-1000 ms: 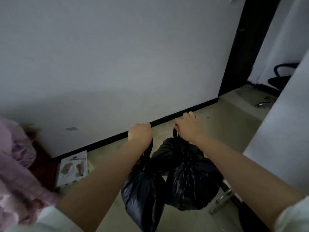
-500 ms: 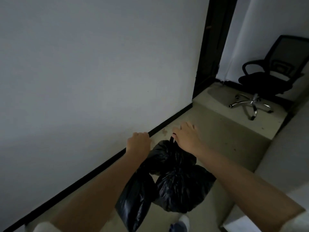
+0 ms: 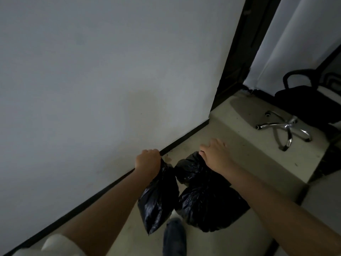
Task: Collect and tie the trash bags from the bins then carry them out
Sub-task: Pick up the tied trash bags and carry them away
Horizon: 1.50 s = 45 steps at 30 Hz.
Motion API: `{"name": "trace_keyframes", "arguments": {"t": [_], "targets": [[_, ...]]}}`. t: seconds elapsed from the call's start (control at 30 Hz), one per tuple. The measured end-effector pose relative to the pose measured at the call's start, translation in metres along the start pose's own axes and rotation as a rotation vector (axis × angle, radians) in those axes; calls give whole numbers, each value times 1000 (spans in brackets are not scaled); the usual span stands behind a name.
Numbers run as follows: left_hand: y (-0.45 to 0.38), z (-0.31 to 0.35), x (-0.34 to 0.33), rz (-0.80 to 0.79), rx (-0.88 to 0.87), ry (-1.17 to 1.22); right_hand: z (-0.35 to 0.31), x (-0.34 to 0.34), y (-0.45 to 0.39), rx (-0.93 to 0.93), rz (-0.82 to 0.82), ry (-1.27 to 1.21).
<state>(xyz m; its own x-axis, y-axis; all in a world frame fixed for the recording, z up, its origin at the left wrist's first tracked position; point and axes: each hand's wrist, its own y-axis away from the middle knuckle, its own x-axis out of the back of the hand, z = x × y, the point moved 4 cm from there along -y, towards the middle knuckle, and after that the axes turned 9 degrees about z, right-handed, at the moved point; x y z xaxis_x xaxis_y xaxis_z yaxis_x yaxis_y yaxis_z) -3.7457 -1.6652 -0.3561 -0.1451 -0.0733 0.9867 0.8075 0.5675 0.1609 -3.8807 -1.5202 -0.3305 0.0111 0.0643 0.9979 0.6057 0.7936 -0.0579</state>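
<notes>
Two bare forearms are seen, uncovered from wrist to above the elbow. A short, pale, off-white sleeve (image 3: 55, 244) is worn on the left arm, its rounded hem visible at the lower left edge. No rings, watch or gloves are seen on the left hand (image 3: 147, 160) or the right hand (image 3: 215, 154). A leg in dark blue denim trousers (image 3: 174, 237) is visible below.
</notes>
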Motion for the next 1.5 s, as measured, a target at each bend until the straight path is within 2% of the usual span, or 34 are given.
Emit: {"name": "trace_keyframes", "arguments": {"t": [0.27, 0.43, 0.53, 0.67, 0.77, 0.9, 1.13, 1.27, 1.4, 1.5], "targets": [[-176, 30, -47, -165, 154, 177, 98, -94, -151, 25, -280, 67], [-252, 37, -84, -325, 362, 306, 133, -152, -227, 96, -419, 68], [-291, 42, -109, -356, 496, 374, 150, -187, -272, 139, -479, 43], [-343, 55, -146, -401, 677, 431, 171, -242, -328, 220, -520, 14], [-383, 63, -178, -380, 859, 489, 182, -287, -369, 329, -518, -3], [-422, 71, -221, -350, 993, 491, 192, -348, -401, 433, -520, -27], [-468, 103, -314, -348, 1043, 522, 206, -439, -435, 450, -501, -56], [-474, 124, -349, -403, 1025, 515, 222, -470, -444, 439, -557, -56], [-477, 133, -362, -484, 1014, 478, 254, -480, -447, 263, -700, -124], [-479, 141, -351, -485, 1022, 370, 300, -474, -459, 119, -739, -54]]}}
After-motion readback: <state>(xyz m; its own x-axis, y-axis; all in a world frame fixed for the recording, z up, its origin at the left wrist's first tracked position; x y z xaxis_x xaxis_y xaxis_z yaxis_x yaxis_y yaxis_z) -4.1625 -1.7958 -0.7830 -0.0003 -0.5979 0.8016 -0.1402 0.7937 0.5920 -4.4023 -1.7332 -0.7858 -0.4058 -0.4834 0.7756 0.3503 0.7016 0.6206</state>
